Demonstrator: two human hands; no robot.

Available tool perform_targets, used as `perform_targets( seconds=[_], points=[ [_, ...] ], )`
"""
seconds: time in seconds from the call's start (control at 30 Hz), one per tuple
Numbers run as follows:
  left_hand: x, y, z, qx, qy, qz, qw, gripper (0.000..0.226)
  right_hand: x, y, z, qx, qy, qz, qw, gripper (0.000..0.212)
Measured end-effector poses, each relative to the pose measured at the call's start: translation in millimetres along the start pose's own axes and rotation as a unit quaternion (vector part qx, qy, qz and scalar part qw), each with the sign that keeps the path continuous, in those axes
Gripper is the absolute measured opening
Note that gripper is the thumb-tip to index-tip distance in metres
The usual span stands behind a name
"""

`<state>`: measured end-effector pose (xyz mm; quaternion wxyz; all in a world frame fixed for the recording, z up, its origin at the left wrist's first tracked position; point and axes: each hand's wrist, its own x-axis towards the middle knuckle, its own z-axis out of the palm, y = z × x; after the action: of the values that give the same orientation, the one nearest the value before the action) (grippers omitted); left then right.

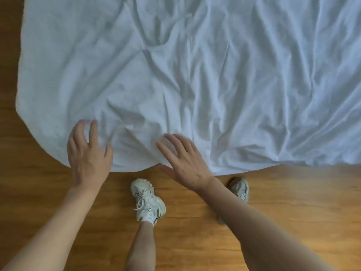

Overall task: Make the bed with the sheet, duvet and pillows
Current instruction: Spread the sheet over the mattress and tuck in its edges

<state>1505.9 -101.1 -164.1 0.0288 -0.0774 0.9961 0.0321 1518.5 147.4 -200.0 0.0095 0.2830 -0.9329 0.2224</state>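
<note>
- At the near edge of the bed, the left hand (88, 153) has its fingers (93, 130) spread and slightly bent over the white sheet (195, 75), holding nothing; whether the tips press the cloth is blurred.
- Beside it, the right hand (185, 163) lies flat with fingers (172, 142) straight and splayed on a raised fold near the hem, gripping nothing.
- By my judgement the sheet is light, soft and limp: it will bunch and slide rather than hold shape, so pinch the hem or a corner, hands well apart, and pull evenly.
- It covers the bed from left to right, heavily creased, with ridges fanning out from the middle; its rounded left corner and near edge hang over the wooden floor (273, 202).
- Two pale sneakers (147, 198) stand on the floor just beside the hem.
</note>
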Motion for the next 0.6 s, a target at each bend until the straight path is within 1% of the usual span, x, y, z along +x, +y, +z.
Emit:
perform_targets(
  seconds=[0.1,0.17,0.23,0.27,0.37,0.43,0.47,0.5,0.57,0.6],
  points=[
    [25.5,-57.0,2.6,0.017,-0.046,0.015,0.999,0.084,54.0,-29.8,27.4,-0.036,0.007,0.020,0.999,0.074],
    [47.2,-84.0,9.0,0.030,-0.065,0.037,0.997,0.095,87.8,-35.7,43.1,-0.072,-0.020,0.061,0.995,0.084],
    [68.0,-100.5,18.8,0.038,-0.068,0.055,0.995,0.096,114.1,-31.9,56.8,-0.107,-0.038,0.118,0.987,0.089],
    [75.6,-105.5,23.3,0.047,-0.059,0.074,0.994,0.088,123.9,-29.3,61.6,-0.115,-0.039,0.137,0.983,0.085],
    [94.4,-108.1,34.6,0.089,-0.001,0.140,0.986,0.040,144.1,-24.0,69.5,-0.128,-0.018,0.143,0.981,0.056],
    [106.7,-107.6,36.5,0.107,0.025,0.195,0.975,0.017,154.8,-24.0,67.6,-0.107,-0.024,0.143,0.984,0.050],
    [112.7,-108.2,37.1,0.102,0.040,0.225,0.968,0.013,158.3,-24.7,64.4,-0.089,-0.038,0.149,0.984,0.048],
    [117.9,-109.7,35.8,0.086,0.051,0.250,0.963,0.015,160.6,-26.1,61.2,-0.074,-0.059,0.159,0.983,0.047],
    [124.3,-117.0,30.8,0.024,0.067,0.290,0.954,0.023,162.7,-29.3,53.7,-0.065,-0.085,0.187,0.976,0.042],
    [123.6,-122.7,25.4,-0.005,0.068,0.304,0.950,0.027,162.6,-33.5,50.3,-0.055,-0.082,0.195,0.976,0.040]
  ],
)
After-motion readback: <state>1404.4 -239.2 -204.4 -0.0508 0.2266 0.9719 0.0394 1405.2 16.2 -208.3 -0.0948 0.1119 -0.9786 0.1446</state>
